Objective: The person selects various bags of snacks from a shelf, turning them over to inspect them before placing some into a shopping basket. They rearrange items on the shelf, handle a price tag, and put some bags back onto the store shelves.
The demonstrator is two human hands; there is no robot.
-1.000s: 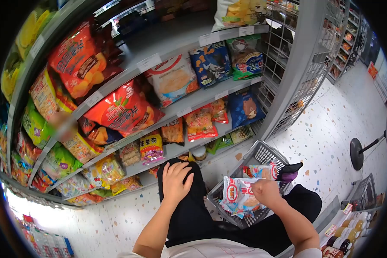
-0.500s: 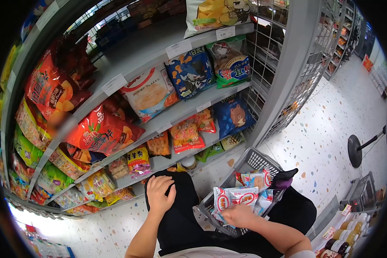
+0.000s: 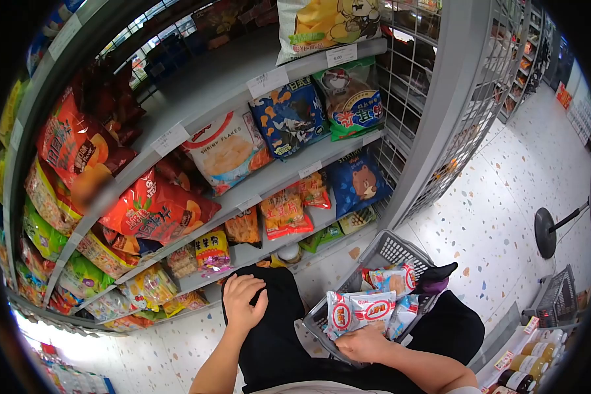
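Speckled floor (image 3: 499, 171) spreads around the grey basket (image 3: 398, 252), its white packets (image 3: 373, 307) just beyond the nearer, curled right hand (image 3: 361, 343); whether it grips one is unclear. The left hand (image 3: 245, 303) lies open on a knee (image 3: 280, 284).

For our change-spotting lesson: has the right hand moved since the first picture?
Yes: the right hand has moved toward the near rim of the basket.

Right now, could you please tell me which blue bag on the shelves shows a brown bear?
The lower blue bag, one level below the green bag. Its front has a brown bear's face; the upper blue bag has none.
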